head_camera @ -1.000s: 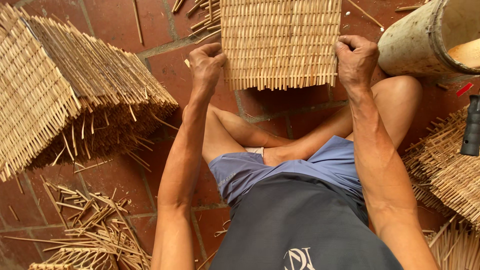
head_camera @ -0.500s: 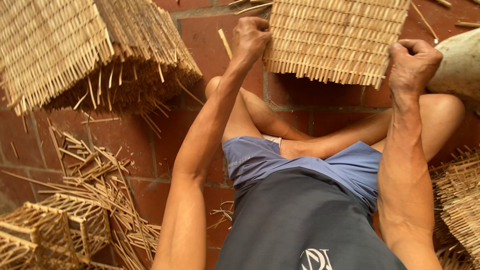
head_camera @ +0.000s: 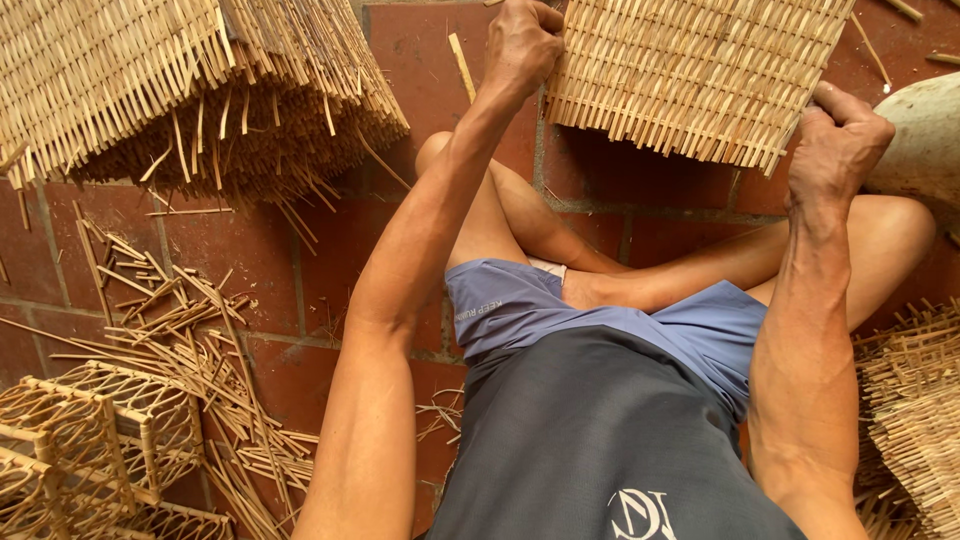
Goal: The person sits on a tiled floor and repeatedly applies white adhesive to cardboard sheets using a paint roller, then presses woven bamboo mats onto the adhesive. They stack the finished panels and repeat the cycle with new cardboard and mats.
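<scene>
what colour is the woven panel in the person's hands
Pale straw-tan, a tight basket weave with loose stick ends; the woven panel shows in the head view.

The person is sitting cross-legged, both bare arms reaching forward and away from the body, the left arm stretching long and nearly straight from the lower middle of the view to its hand at the top. The left hand (head_camera: 522, 45) is curling into a tight grip, knuckles bent and fingers folding under, with the wrist held straight. The right hand (head_camera: 836, 150) is closing in a fist-like pinch, thumb lying across the top, its forearm rising steeply with tendons standing out.
</scene>
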The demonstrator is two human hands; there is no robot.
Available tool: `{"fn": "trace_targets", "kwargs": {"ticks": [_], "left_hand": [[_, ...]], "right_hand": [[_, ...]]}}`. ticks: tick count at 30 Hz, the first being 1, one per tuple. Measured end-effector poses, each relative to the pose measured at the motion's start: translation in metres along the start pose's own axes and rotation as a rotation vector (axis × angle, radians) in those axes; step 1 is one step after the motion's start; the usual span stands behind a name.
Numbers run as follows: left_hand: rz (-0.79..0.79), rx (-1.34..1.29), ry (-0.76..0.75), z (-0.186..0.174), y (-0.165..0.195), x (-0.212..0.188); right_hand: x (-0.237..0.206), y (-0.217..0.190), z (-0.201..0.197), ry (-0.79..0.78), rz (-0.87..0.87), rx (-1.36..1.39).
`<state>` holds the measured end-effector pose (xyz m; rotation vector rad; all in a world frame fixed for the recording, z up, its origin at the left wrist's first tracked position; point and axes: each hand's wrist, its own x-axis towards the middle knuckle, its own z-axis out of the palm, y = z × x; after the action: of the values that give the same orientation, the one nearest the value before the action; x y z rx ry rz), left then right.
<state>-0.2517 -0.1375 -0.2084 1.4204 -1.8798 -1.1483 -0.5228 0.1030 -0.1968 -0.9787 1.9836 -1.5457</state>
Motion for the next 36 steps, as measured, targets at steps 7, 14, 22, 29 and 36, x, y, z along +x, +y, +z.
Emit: {"fn": "trace_targets", "kwargs": {"ticks": [7,14,22,29,36], "left_hand": [[-0.044,0.037,-0.031,0.005,-0.007,0.002],[-0.026,0.129,-0.054,0.003,-0.004,-0.001],[-0.060,-0.008,-0.113,-0.007,0.027,-0.020],[-0.092,0.020,-0.098,-0.008,0.034,-0.026],[-0.118,-0.007,-0.113,-0.009,0.040,-0.035]], "right_hand": [[-0.002,-0.001,-0.002,-0.018,0.019,0.031],[-0.008,-0.001,-0.007,-0.088,0.046,0.098],[-0.006,0.018,-0.031,-0.034,-0.043,-0.132],[0.001,0.020,-0.042,-0.052,-0.072,-0.338],[0.007,0.020,-0.046,-0.033,-0.011,-0.302]]}}
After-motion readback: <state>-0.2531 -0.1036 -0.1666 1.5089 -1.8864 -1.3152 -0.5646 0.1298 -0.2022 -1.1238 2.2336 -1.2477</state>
